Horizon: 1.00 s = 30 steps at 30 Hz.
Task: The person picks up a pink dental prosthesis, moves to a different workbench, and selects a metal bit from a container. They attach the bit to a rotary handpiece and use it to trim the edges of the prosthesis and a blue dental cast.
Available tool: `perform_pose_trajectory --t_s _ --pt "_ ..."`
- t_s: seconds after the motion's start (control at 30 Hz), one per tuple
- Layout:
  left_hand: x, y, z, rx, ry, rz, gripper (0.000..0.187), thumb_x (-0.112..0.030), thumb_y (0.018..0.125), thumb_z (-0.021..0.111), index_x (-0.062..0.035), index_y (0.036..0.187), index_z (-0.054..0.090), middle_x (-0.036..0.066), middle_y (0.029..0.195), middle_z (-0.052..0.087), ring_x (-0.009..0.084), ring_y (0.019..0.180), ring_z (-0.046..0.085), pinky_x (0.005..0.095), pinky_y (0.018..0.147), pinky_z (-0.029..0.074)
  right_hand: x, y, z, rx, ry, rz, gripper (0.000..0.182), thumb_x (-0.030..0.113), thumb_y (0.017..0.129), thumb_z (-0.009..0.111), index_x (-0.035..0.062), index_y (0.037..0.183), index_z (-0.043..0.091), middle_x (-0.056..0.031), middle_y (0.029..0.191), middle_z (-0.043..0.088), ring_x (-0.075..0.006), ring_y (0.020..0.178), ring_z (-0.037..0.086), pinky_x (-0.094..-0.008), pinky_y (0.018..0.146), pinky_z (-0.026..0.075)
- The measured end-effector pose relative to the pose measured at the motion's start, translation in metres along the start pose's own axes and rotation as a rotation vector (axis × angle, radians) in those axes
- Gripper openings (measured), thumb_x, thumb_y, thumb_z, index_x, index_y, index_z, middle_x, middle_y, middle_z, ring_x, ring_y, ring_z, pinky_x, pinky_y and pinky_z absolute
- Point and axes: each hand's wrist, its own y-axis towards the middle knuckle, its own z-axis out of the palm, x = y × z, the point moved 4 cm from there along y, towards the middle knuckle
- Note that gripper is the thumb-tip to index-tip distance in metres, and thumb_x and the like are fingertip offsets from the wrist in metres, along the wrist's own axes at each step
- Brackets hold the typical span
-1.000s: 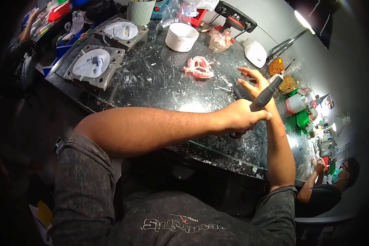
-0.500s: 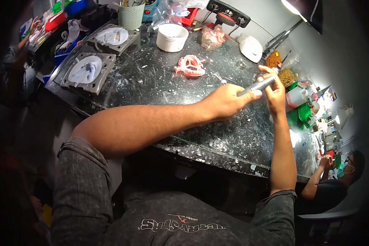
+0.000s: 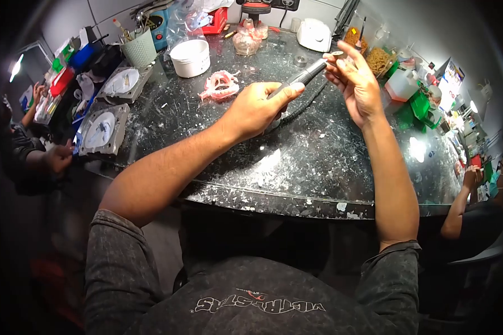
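My left hand point(image 3: 257, 109) is wrapped around a grey rotary handpiece point(image 3: 309, 73), its thumb along the body and its tip pointing up and right. A dark coiled cord point(image 3: 310, 101) trails behind it over the bench. At the tip, my right hand point(image 3: 360, 86) pinches a small pale disc-like piece point(image 3: 336, 53), its index finger raised; how the piece meets the tip is hidden by the fingers. Left of the handpiece, a pink arch-shaped piece point(image 3: 220, 85) lies on the black bench point(image 3: 246, 167), near a white tub point(image 3: 190, 58).
Two metal flasks with white plaster, one nearer point(image 3: 101, 128) and one behind point(image 3: 123, 81), stand at the left. A clear jar with pink material point(image 3: 247, 40) and a white device point(image 3: 314, 35) stand at the back. Bottles and green containers point(image 3: 425, 106) line the right side. Other people sit left and right.
The view has shifted. My right hand has opened out around the handpiece tip with its index finger raised, and the pale piece now shows there. The cord has come into sight.
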Motion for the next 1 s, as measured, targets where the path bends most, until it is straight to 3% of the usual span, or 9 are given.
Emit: perform_pose_trajectory --t_s 0.07,0.2,0.53,0.67,0.8,0.9,1.0 --pt "0.002 -0.001 0.002 0.023 -0.001 -0.033 0.042 -0.041 0.1 0.055 -0.0115 0.071 0.049 -0.007 0.061 0.04 0.0028 0.052 0.037 0.0217 0.045 0.028 0.002 0.002 0.002 0.081 0.124 -0.073 0.023 0.012 0.099 0.053 0.0043 0.121 0.052 -0.0141 0.113 0.067 -0.0211 0.1 0.068 -0.0312 0.089 0.054" --pt "0.002 -0.002 0.002 0.031 0.011 -0.025 0.041 -0.041 0.099 0.057 -0.0111 0.071 0.051 -0.007 0.061 0.042 0.003 0.052 0.037 0.0217 0.045 0.029 0.007 -0.001 0.006 0.022 0.043 -0.129 0.028 0.015 0.101 0.051 0.0065 0.128 0.049 -0.0135 0.113 0.067 -0.0227 0.105 0.066 -0.0332 0.094 0.051" --pt "-0.004 -0.005 0.004 0.011 0.036 -0.033 0.041 -0.042 0.096 0.061 -0.0081 0.074 0.06 -0.006 0.055 0.043 0.0029 0.048 0.039 0.0227 0.043 0.028 0.014 -0.009 0.017 -0.081 -0.077 -0.197 0.02 0.017 0.099 0.056 0.0071 0.113 0.046 -0.0201 0.105 0.069 -0.0257 0.092 0.071 -0.031 0.079 0.056" --pt "-0.019 -0.012 0.002 -0.004 0.102 -0.089 0.054 -0.056 0.089 0.063 -0.0031 0.087 0.07 -0.004 0.056 0.047 0.0056 0.05 0.045 0.0256 0.046 0.032 0.01 -0.005 0.012 -0.104 -0.172 -0.199 0.026 0.022 0.099 0.057 0.0076 0.117 0.046 -0.0199 0.11 0.069 -0.0287 0.097 0.07 -0.0321 0.079 0.054" --pt "-0.009 -0.01 -0.004 -0.014 0.145 -0.029 0.064 -0.06 0.085 0.063 0.0029 0.088 0.072 0.005 0.062 0.058 0.0125 0.061 0.055 0.0314 0.057 0.045 0.004 0.002 -0.002 -0.098 -0.18 -0.174 0.024 0.02 0.101 0.055 0.0082 0.119 0.048 -0.0182 0.116 0.067 -0.0272 0.103 0.068 -0.0319 0.085 0.055" --pt "-0.011 -0.012 -0.004 -0.051 0.13 0.034 0.064 -0.058 0.086 0.063 0.006 0.087 0.07 0.017 0.068 0.065 0.0221 0.067 0.063 0.0383 0.065 0.05 0.002 0.007 -0.011 -0.069 -0.139 -0.17 0.021 0.019 0.101 0.054 0.0081 0.119 0.049 -0.0166 0.117 0.066 -0.0252 0.103 0.068 -0.0295 0.084 0.056" --pt "-0.007 -0.01 -0.004 -0.068 0.169 0.078 0.064 -0.058 0.086 0.063 0.0057 0.086 0.07 0.019 0.069 0.065 0.0255 0.069 0.065 0.0405 0.066 0.05 0.002 0.008 -0.012 -0.068 -0.15 -0.166 0.021 0.019 0.101 0.055 0.0081 0.119 0.049 -0.0158 0.117 0.065 -0.0245 0.102 0.068 -0.0296 0.084 0.056"
